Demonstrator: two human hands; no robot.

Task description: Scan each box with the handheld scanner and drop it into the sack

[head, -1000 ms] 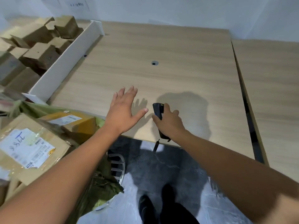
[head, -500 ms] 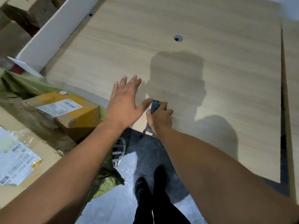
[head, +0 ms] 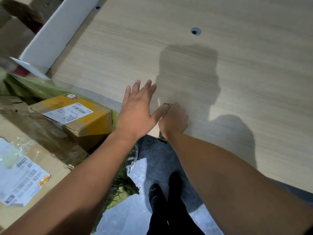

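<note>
The right hand (head: 173,120) is curled tight round the scanner (head: 166,106), and only the dark tip peeks out past the knuckles at about twelve o'clock, with the butt end poking out below the wrist at the table's (head: 237,82) near edge. So the scanner's long axis runs roughly six to twelve, head aimed away across the bare wood. Just beside it, thumb brushing the right knuckles, the left hand (head: 138,109) is spread flat and open, fingers fanned, nothing in it, hovering over the table edge. Now look outward: the boxes lie at nine o'clock from both hands. The yellow-taped box (head: 74,116) sits label up in the green sack (head: 25,87), close to the left wrist, and a bigger box (head: 25,175) with a white label lies nearer still to the body at about eight. More brown boxes (head: 15,31) are stacked behind a white divider (head: 55,29) up at ten or eleven, blurred. The empty left hand is plainly the nearer one for the next pick, while the scanner would need swinging round leftward to meet a label.
</note>
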